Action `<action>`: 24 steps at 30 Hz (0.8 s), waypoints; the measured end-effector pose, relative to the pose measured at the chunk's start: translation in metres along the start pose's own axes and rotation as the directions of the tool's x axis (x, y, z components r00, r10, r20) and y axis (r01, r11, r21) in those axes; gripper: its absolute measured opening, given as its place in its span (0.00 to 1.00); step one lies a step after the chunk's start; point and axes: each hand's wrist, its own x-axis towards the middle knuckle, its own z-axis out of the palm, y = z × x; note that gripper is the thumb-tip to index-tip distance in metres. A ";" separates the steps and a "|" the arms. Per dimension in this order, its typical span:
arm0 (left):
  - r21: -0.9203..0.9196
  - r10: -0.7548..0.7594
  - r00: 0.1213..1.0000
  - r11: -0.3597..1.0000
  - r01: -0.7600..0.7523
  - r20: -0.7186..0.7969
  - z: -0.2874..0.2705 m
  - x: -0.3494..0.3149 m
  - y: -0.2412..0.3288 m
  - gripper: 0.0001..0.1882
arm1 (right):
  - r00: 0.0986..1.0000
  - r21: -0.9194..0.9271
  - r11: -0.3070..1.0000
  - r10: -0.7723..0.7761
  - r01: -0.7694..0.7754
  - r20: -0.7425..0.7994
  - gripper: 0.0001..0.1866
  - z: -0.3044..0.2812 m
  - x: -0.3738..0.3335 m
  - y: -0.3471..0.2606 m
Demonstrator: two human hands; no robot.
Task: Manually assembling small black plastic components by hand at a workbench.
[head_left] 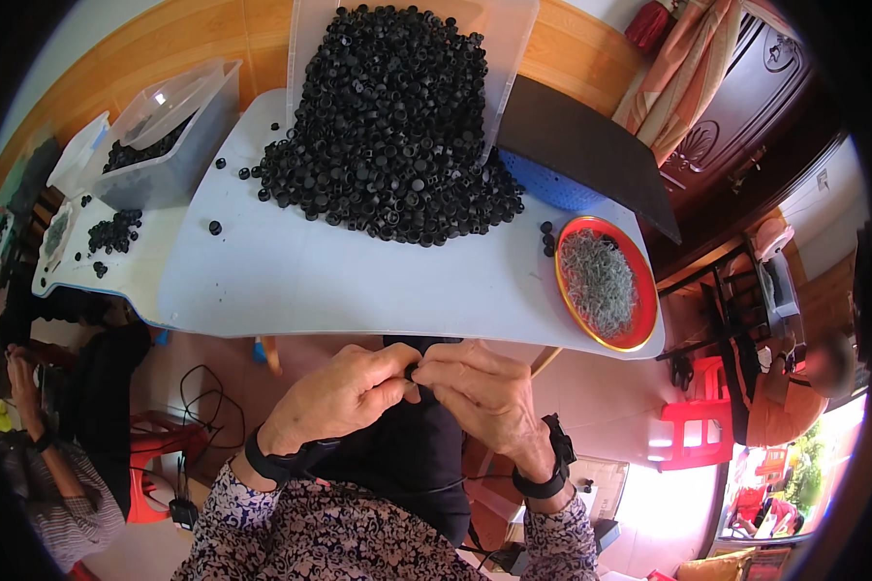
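Just in front of the table's near edge, my two hands meet over my lap. My left hand (344, 395) pinches a small black plastic cap (411, 371) between thumb and forefinger. From the other side my right hand (484, 392) brings its closed fingertips against the same cap; they hide most of it. Whether the right fingers also hold a second small piece cannot be seen. Beyond the hands, a big pile of black caps (388, 184) spills out of a clear plastic bin (506, 58) onto the white table (358, 290).
A red bowl (562, 281) of thin, clear-grey pieces (601, 281) stands at the table's right end. Behind it, a dark board (591, 145) lies over a blue basket (557, 184). At left, another clear bin (160, 174) holds black parts. People sit at far left and far right.
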 end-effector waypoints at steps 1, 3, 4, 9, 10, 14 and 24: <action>0.000 -0.001 1.000 1.000 0.001 -0.001 0.001 0.000 0.000 0.10 | 1.000 0.000 1.000 -0.003 0.003 0.000 0.12 0.002 0.000 0.001; 0.009 0.020 1.000 1.000 -0.019 -0.016 0.005 0.002 -0.004 0.10 | 1.000 -0.007 1.000 0.000 0.000 -0.004 0.11 0.002 -0.002 0.003; 0.007 0.022 1.000 1.000 -0.022 -0.012 0.006 0.004 -0.004 0.10 | 0.998 0.027 0.998 0.057 -0.057 -0.013 0.11 0.001 -0.003 0.002; -0.024 0.022 0.999 0.999 -0.023 -0.029 0.007 0.003 0.001 0.09 | 0.993 0.069 0.991 0.117 -0.114 -0.029 0.11 0.000 -0.002 0.000; -0.024 0.023 0.999 0.999 -0.023 -0.031 0.008 0.003 0.000 0.09 | 0.990 0.073 0.988 0.136 -0.134 -0.025 0.11 -0.002 -0.001 -0.003; -0.048 0.076 0.995 0.996 -0.078 -0.059 0.012 0.005 -0.001 0.09 | 0.991 0.040 0.992 0.124 -0.122 -0.044 0.11 -0.002 -0.002 -0.003; -0.046 0.089 0.991 0.995 -0.094 -0.095 0.011 0.004 0.004 0.10 | 0.984 0.051 0.997 0.059 -0.051 -0.168 0.12 0.006 -0.003 0.002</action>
